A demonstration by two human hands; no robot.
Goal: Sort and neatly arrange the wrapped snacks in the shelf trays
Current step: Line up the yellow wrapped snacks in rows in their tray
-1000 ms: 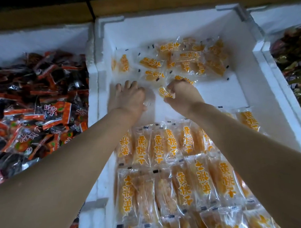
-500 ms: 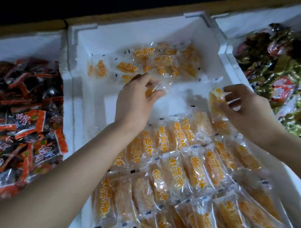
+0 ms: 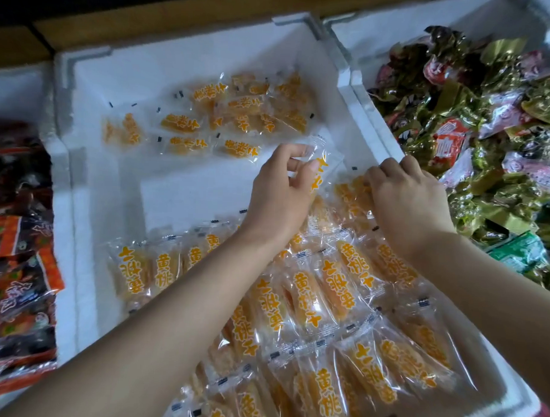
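Observation:
A white foam tray [image 3: 90, 202] holds clear packets of yellow peach snack with orange lettering. Neat overlapping rows of packets [image 3: 311, 303] fill the near half. A loose heap of packets [image 3: 236, 113] lies at the far end. My left hand [image 3: 280, 196] pinches one packet [image 3: 322, 169] above the bare middle of the tray. My right hand [image 3: 408, 197] has curled fingers on a packet [image 3: 352, 195] at the far right end of the rows, by the tray's right wall.
To the left stands a foam tray of red and black wrapped snacks [image 3: 16, 261]. On the right, another foam tray holds green, gold and pink wrapped snacks [image 3: 488, 128]. A wooden shelf edge [image 3: 180, 21] runs along the back.
My left hand has carried its packet rightward toward the rows. My right hand has lowered its packet onto the right end of the rows. The view has shifted left.

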